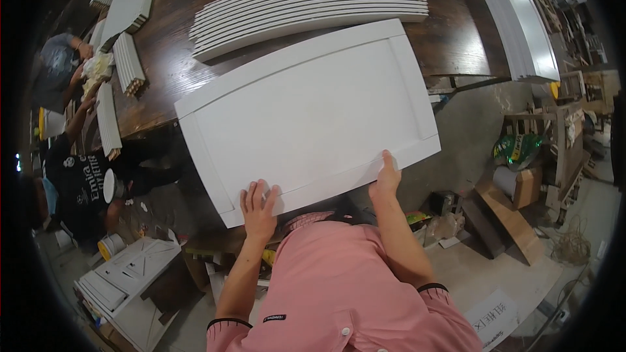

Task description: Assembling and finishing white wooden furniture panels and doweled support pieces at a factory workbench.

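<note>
A white cabinet door panel (300, 117) with a raised frame lies in front of me, tilted a little. Its far part overlaps the dark table, and its near edge juts toward my body. My left hand (259, 214) rests at the near left edge, fingers stretched out and spread on the panel's top face. Farther right along that edge, my right hand (386, 179) grips the panel. Its thumb lies on top; the other fingers are mostly hidden beneath.
Stacked white strips (313, 6) lie on the dark wooden table (456, 32) beyond the panel. More white panels (521, 19) stand at the far right. Co-workers work on the left, one in a black shirt (81, 176). A cardboard box (508, 215) stands lower right.
</note>
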`<state>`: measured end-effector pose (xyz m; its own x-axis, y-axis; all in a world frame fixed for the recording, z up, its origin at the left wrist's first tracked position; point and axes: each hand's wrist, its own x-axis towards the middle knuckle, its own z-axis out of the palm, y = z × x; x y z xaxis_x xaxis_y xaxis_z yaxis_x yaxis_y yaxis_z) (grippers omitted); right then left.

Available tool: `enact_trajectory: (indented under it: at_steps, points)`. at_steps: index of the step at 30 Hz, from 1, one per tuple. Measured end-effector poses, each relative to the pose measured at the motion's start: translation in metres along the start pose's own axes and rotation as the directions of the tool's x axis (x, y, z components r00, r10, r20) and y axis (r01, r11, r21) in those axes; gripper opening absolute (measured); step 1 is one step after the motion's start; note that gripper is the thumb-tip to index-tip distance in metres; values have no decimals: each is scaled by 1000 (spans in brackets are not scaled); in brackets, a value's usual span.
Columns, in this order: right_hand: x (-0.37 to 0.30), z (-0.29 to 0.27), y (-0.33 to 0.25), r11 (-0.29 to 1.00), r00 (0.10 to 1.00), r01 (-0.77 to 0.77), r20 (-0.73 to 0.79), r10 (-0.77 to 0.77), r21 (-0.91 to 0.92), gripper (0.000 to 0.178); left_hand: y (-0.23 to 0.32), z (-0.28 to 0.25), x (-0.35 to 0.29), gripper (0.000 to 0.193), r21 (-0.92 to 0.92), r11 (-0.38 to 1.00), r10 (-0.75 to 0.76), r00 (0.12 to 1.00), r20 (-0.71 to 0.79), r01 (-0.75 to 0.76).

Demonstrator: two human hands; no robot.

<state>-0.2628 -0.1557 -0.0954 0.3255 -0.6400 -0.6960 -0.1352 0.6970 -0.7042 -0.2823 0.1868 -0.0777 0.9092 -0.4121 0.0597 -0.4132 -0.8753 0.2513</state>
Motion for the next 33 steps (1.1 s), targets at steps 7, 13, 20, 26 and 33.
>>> enact_trajectory:
  at_steps: [7, 13, 20, 26, 33]
  points:
    - [-3, 8, -3, 996, 995, 90, -31, -90, -4, 49, 0, -2, -1, 63, -12, 1000, -2, 999, -37, 2]
    - [-50, 8, -44, 989, 989, -74, 137, 56, 130, 48, 14, -90, 20, 59, -50, 999, 3, 999, 43, -1]
    - [-116, 49, -126, 852, 615, 364, 590, -523, 376, 79, 12, -332, 139, 57, -193, 974, 173, 939, 299, -118]
    - [-117, 170, -147, 545, 319, 833, 718, -619, 100, 83, 13, -394, 252, 44, -35, 964, 264, 921, 287, -265]
    - [-117, 262, -153, 106, 123, 992, 669, -733, -66, 84, 99, -359, 398, 58, 245, 943, 199, 971, 133, -227]
